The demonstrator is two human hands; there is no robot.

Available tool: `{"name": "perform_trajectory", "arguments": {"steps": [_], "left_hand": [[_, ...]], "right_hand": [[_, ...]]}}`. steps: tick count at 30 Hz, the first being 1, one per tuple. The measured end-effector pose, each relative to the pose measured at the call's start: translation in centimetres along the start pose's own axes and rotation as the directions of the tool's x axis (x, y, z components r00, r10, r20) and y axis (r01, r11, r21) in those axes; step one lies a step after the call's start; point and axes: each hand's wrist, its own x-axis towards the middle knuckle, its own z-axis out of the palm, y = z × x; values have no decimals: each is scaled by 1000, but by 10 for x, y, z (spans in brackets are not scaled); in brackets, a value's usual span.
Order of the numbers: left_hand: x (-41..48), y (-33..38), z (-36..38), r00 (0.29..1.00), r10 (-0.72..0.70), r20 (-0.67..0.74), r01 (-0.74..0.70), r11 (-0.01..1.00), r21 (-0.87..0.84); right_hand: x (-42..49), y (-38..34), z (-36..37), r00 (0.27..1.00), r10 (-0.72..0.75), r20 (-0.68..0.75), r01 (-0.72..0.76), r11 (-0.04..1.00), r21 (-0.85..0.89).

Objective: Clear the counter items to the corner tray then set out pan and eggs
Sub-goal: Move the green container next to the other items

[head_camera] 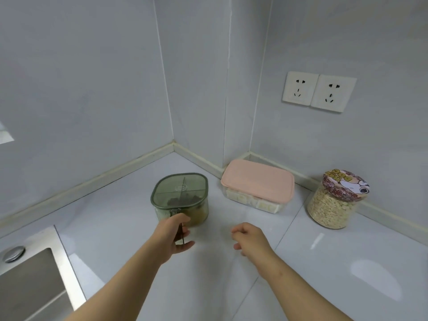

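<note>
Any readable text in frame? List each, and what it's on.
On jar lid: yellow letters by a cartoon dog, too blurred to read.
On green box lid: small embossed mark, too small to read.
On pink box, sockets: none.

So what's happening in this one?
A person works at a kitchen counter corner. Their left hand holds what looks like a thin handle on the front of the green-lidded box. The right hand hovers loosely curled, holding nothing. A pink-lidded box and a jar of oats sit by the wall. No tray, pan or eggs are in view.
</note>
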Motion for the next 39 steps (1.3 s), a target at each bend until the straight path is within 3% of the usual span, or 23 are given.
{"name": "perform_trajectory", "arguments": {"steps": [5,12,15,19,23,29,32,34,37,39], "left_hand": [[-37,-4,23,996,61,65,-64,997,41],[-108,-20,47,953,109,281,-156,976,152],[-137,-39,52,959,132,253,-176,971,162],[-183,-74,41,953,146,264,-218,937,272],[-226,-114,26,929,95,358,-232,902,364],[-285,-164,26,859,13,513,-237,896,375],[-307,-176,28,819,-18,573,-289,850,440],[-316,-180,29,837,-2,547,-325,803,500],[-324,-189,38,900,76,430,-261,883,391],[-342,-199,52,880,16,475,-165,947,275]], "right_hand": [[-26,8,-21,1000,-11,10,10,1000,12],[-95,13,-46,996,-41,-81,53,986,159],[-134,20,-51,990,-24,-141,61,961,270],[-193,36,-39,982,89,-165,4,870,494],[-245,60,-25,979,176,-99,-52,692,720],[-311,93,-29,949,248,-193,19,568,823],[-344,105,-41,934,238,-265,80,585,807],[-365,113,-52,921,252,-298,94,598,796],[-401,130,-73,910,279,-307,90,589,803],[-430,143,-87,912,289,-291,83,565,821]]}}
